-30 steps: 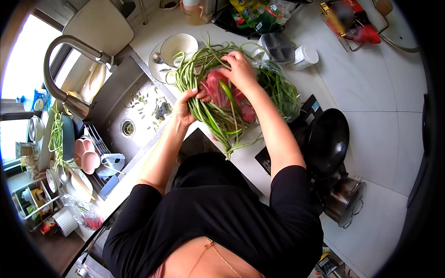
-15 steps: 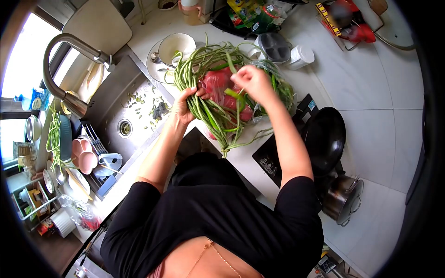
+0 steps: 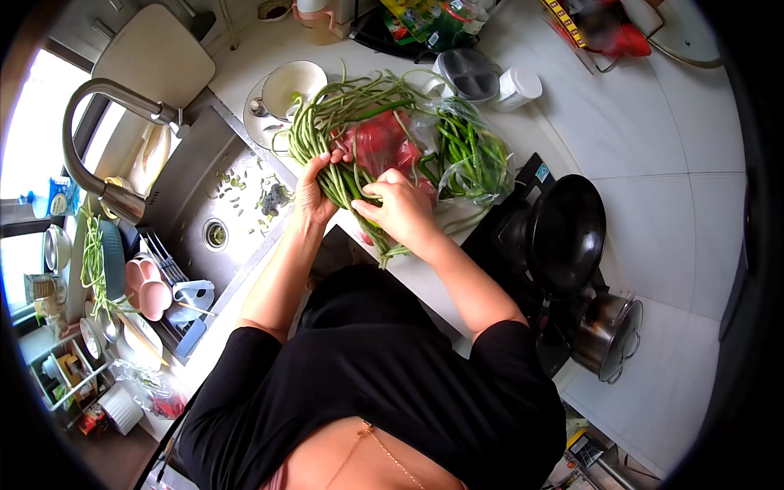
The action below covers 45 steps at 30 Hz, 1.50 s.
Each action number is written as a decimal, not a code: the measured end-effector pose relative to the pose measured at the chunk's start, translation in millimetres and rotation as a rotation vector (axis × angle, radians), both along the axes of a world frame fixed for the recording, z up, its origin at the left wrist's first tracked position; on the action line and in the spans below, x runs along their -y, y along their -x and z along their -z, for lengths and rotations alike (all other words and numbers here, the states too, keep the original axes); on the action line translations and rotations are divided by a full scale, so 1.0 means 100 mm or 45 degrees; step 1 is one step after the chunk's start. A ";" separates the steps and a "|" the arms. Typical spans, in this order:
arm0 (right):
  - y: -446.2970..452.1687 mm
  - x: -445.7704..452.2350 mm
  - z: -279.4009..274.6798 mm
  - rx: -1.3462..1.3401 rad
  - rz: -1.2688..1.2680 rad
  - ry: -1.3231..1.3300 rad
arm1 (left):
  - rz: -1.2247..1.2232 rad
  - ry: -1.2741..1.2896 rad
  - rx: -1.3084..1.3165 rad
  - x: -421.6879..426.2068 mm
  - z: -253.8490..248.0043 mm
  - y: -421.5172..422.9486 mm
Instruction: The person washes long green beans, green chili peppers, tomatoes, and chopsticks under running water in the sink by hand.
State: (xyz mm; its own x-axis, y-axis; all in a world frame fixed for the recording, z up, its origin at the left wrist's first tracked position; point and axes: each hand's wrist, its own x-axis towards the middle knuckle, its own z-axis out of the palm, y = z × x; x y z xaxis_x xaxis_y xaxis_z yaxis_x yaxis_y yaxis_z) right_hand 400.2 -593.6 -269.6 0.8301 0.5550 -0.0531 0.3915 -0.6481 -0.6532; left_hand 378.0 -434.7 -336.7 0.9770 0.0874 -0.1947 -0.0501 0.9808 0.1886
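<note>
Green long beans [image 3: 305, 137]: left hand [image 3: 314, 193] clamped round them, likely steadying the bundle; right hand [image 3: 400, 208] at bundle's six o'clock, fingers bunched, grip I can't tell.

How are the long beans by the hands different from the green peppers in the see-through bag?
The long beans are thin and stringy; the green peppers are shorter and thicker. 
The long beans are paler green, while the green peppers are a deeper green. 
The long beans are bunched loose, gripped by the left hand; the green peppers lie inside the clear bag, with no hand on them. 
Both are green.
</note>
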 end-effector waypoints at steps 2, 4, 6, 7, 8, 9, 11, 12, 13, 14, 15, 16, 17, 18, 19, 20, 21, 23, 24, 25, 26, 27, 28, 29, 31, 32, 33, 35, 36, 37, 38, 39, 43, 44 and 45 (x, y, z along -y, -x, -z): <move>0.03 -0.01 0.02 0.018 0.065 -0.006 | 0.006 -0.020 0.014 0.03 -0.06 -0.01; 0.02 0.01 0.04 0.045 0.085 0.015 | 0.044 -0.051 -0.009 0.04 -0.09 -0.02; -0.04 0.07 0.00 0.047 0.132 0.019 | 0.092 -0.071 0.022 0.04 -0.16 -0.04; -0.08 0.14 -0.05 0.072 0.161 0.037 | 0.105 -0.114 -0.010 0.05 -0.19 -0.06; -0.10 0.22 -0.12 0.071 0.182 0.038 | 0.161 -0.109 0.000 0.06 -0.23 -0.08; -0.12 0.32 -0.19 0.069 0.201 0.040 | 0.216 -0.103 0.008 0.06 -0.29 -0.09; -0.15 0.53 -0.32 0.101 0.222 0.047 | 0.144 -0.035 0.030 0.05 -0.33 -0.13; -0.18 0.65 -0.37 0.105 0.209 0.052 | 0.095 0.015 0.053 0.01 -0.25 -0.18; -0.21 0.76 -0.44 0.062 0.240 0.099 | 0.045 0.065 0.077 -0.03 -0.22 -0.21; -0.26 0.87 -0.47 0.070 0.287 0.119 | 0.033 0.109 0.066 -0.07 -0.20 -0.22; -0.32 0.97 -0.49 0.077 0.335 0.139 | 0.001 0.119 0.047 -0.10 -0.23 -0.22; -0.39 1.09 -0.48 0.109 0.356 0.145 | -0.004 0.140 0.072 -0.14 -0.19 -0.22; -0.46 1.19 -0.46 0.143 0.378 0.149 | -0.008 0.158 0.099 -0.19 -0.15 -0.24; -0.49 1.20 -0.60 -0.004 0.490 0.204 | -0.021 0.221 0.112 -0.21 -0.16 -0.24; -0.56 1.26 -0.60 -0.065 0.553 0.213 | 0.004 0.191 0.140 -0.21 -0.16 -0.24; -0.64 1.34 -0.52 -0.079 0.593 0.147 | -0.012 0.177 0.131 -0.21 -0.16 -0.24; -0.75 1.45 -0.35 -0.091 0.633 0.080 | -0.028 0.163 0.124 -0.20 -0.17 -0.24; -0.91 1.64 -0.04 -0.197 0.620 0.015 | 0.010 0.164 0.128 -0.21 -0.13 -0.24; -0.93 1.63 -0.02 -0.253 0.639 -0.015 | 0.027 0.164 0.135 -0.21 -0.18 -0.25; -0.95 1.62 -0.02 -0.308 0.656 -0.045 | 0.043 0.170 0.141 -0.19 -0.22 -0.27; -0.96 1.61 -0.03 -0.447 0.662 -0.228 | 0.058 0.176 0.146 -0.16 -0.26 -0.31; -1.01 1.64 -0.03 -0.622 0.714 -0.534 | 0.074 0.183 0.150 -0.11 -0.38 -0.36; -1.08 1.70 -0.04 -0.797 0.760 -0.841 | 0.064 0.083 0.120 -0.06 -0.53 -0.46; -1.10 1.75 -0.04 -0.973 0.802 -1.147 | 0.102 0.094 0.132 0.01 -0.71 -0.58; -1.15 1.75 -0.30 -0.950 0.850 -1.323 | 0.233 0.128 0.206 0.15 -1.09 -0.82; -1.18 1.76 -0.47 -0.856 0.852 -1.318 | 0.309 0.043 0.269 0.22 -1.30 -0.90; -1.20 1.78 -0.68 -0.774 0.765 -1.322 | 0.359 -0.004 0.333 0.29 -1.49 -0.98; -1.23 1.82 -1.14 -0.624 0.630 -1.215 | 0.537 -0.088 0.473 0.40 -1.84 -1.10; -1.23 1.80 -1.35 -0.492 0.662 -1.182 | 0.573 -0.150 0.530 0.46 -2.01 -1.15; -1.25 1.83 -1.53 -0.347 0.598 -1.122 | 0.606 -0.213 0.588 0.51 -2.18 -1.18; -1.28 1.85 -1.72 -0.237 0.548 -1.092 | 0.591 -0.321 0.601 0.56 -2.37 -1.17; -1.30 1.83 -1.91 -0.137 0.515 -1.084 | 0.554 -0.361 0.699 0.62 -2.52 -1.21; -1.29 1.55 -2.66 0.210 0.438 -0.917 | 0.642 -0.233 0.710 0.75 -3.08 -1.27; -1.37 1.57 -2.79 0.265 0.364 -0.803 | 0.665 -0.327 0.713 0.76 -3.19 -1.28; -1.32 1.45 -2.94 0.390 0.313 -0.792 | 0.685 -0.422 0.717 0.78 -3.29 -1.29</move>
State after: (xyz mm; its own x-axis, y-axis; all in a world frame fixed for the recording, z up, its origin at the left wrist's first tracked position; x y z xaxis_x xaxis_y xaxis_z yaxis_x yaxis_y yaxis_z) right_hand 532.7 -738.8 24.6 0.8615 0.2031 0.4654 0.5067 -0.2859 -0.8133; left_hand 506.7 -512.3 -8.2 0.8452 -0.4509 0.2870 0.2353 0.7960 0.5577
